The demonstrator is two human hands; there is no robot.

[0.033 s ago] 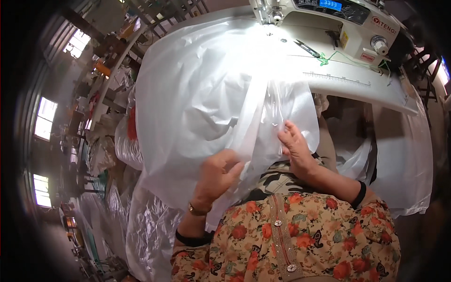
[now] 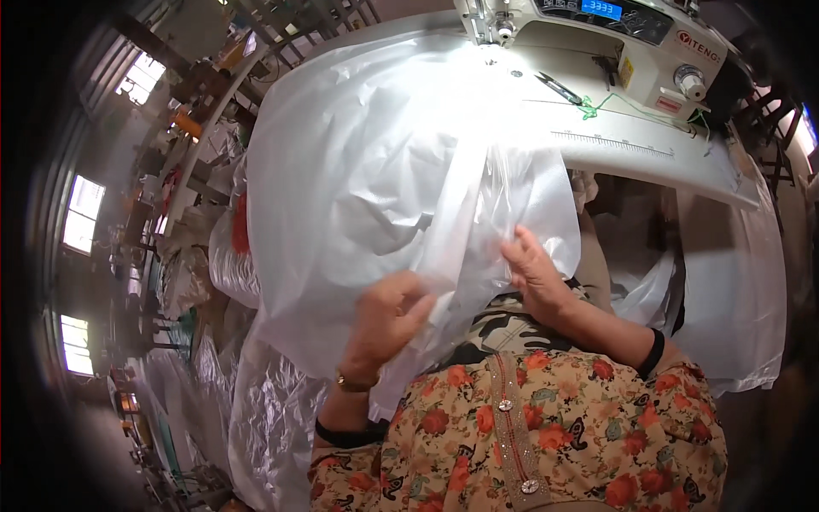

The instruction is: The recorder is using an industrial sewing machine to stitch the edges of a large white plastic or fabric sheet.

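A large white translucent plastic sheet [image 2: 324,213] spreads from the lit needle area of the sewing machine [image 2: 505,32] down over my lap. A long folded strip runs along it toward me, with clear, wrinkled film beside it. My left hand [image 2: 386,320], with a watch at the wrist, is curled at the strip's near end, its fingers partly hidden against the sheet. On the other side of the strip, my right hand [image 2: 539,273] rests at the clear film with fingers stretched and slightly bent, nothing plainly gripped.
Black thread snips [image 2: 559,88] and a green thread tangle [image 2: 588,107] lie on the machine bed, near a printed ruler scale [image 2: 612,145]. More white sheeting [image 2: 732,273] hangs at the right. Bundled plastic [image 2: 235,269] and a cluttered bench stand at the left.
My left hand has shifted slightly left. My right hand's fingers have lowered a little and bent somewhat more. The sheet's folds have moved slightly near my right fingers.
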